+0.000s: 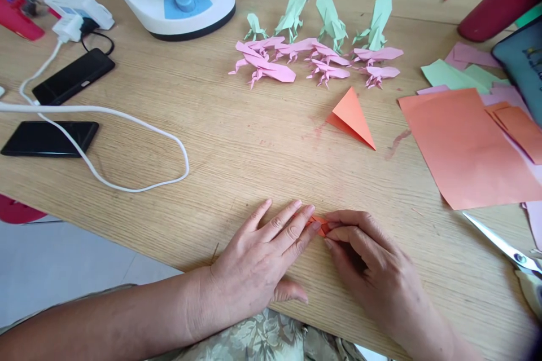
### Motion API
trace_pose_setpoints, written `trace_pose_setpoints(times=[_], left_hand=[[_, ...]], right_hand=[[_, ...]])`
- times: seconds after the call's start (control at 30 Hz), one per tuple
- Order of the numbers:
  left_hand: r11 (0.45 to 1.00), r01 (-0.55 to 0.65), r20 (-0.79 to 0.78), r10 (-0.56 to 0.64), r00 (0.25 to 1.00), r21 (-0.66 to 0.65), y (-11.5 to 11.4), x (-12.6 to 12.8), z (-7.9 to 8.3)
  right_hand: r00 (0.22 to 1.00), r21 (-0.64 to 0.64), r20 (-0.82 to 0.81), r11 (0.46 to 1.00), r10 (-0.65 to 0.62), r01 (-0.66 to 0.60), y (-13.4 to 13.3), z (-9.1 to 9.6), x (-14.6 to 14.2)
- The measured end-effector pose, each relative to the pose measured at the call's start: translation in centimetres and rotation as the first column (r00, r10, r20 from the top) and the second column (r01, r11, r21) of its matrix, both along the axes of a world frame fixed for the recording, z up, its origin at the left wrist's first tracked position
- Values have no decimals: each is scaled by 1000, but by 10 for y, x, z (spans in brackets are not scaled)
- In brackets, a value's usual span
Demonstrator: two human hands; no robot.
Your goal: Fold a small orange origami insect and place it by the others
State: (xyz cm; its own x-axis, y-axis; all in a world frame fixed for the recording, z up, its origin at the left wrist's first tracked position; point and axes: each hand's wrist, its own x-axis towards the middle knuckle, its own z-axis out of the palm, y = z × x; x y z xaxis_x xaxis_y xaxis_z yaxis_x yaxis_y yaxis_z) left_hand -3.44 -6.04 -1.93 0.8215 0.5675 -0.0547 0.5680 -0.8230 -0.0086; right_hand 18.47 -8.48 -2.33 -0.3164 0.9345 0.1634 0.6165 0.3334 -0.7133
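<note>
At the near edge of the wooden table [237, 141], my left hand [258, 259] lies flat with its fingers stretched out, their tips pressing on a small folded orange paper [319, 224]. My right hand [368, 262] has its fingers curled and pinched on the same paper from the right. Most of the paper is hidden under the fingers. A folded orange paper triangle [351, 117] lies farther back on the table.
Several pink [313, 62] and green [334, 20] origami figures stand in rows at the back. Orange paper sheets [461, 146] lie at right, scissors [503, 245] at the near right. Two black phones [51, 138], a white cable [127, 118] and a white fan base [178, 0] occupy the left.
</note>
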Motion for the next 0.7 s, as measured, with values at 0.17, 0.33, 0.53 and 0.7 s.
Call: trace_pose_setpoints(times=[0.17, 0.33, 0.53, 0.7], left_hand=[[1000, -9, 14, 10, 1000, -17, -1, 0, 0], [999, -13, 12, 14, 1000, -46, -1, 0, 2], [999, -13, 7, 13, 1000, -47, -1, 1, 2], [1000, -17, -14, 17, 1000, -24, -2, 3, 4]], right_hand=[[989, 47, 117, 994, 88, -94, -11, -1, 18], [950, 75, 232, 970, 208, -230, -16, -4, 32], [890, 172, 321, 904, 324, -391, -4, 1, 40], [865, 201, 315, 864, 390, -462, 7, 8, 44]])
